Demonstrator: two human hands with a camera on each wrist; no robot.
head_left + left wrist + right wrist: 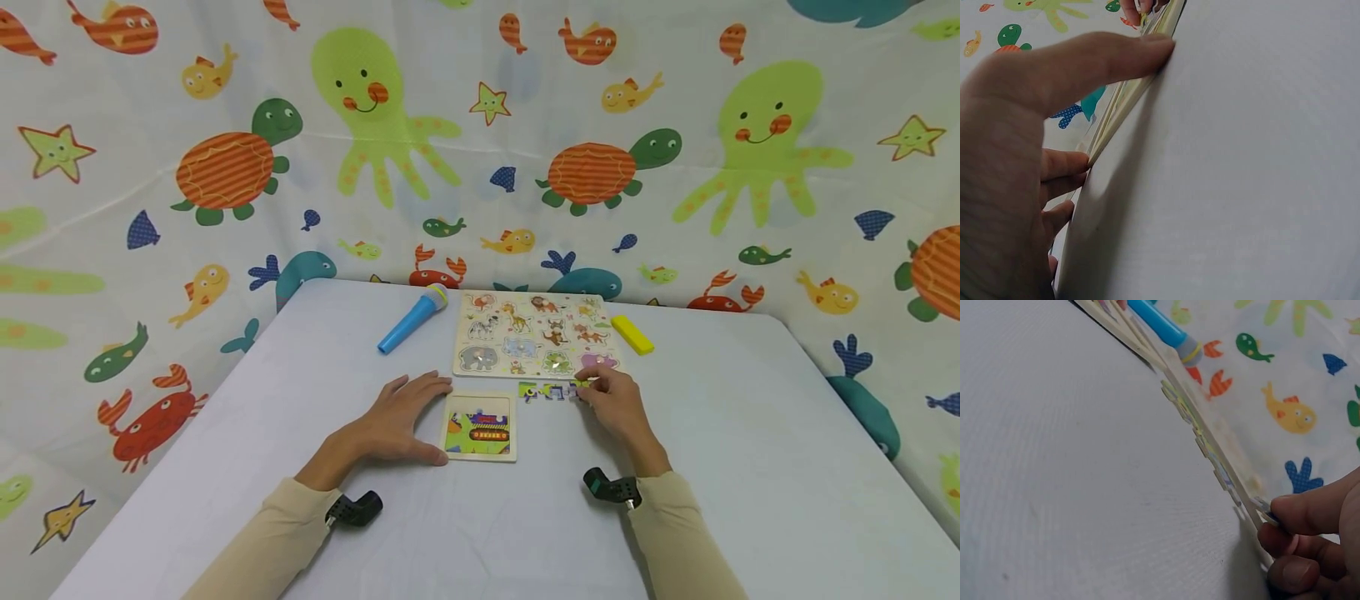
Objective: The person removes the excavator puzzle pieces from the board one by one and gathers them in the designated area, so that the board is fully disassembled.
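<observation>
A small square jigsaw tray (480, 402) lies mid-table, its lower part filled with a picture of an orange and purple tracked vehicle. Along its left side my left hand (397, 421) is spread, thumb (1147, 53) at the near corner and fingertips (1079, 164) by the far corner. To the right of the tray runs a short row of loose jigsaw pieces (542, 392). At the row's right end, my right hand (617, 408) pinches a jigsaw piece (1262, 505) between thumb and finger; most of that piece is hidden.
Behind the loose pieces lies a wooden animal peg puzzle board (536, 333). A blue toy microphone (411, 321) rests at its left, a yellow block (632, 334) at its right. A cloth printed with sea animals hangs behind the white table (750, 417).
</observation>
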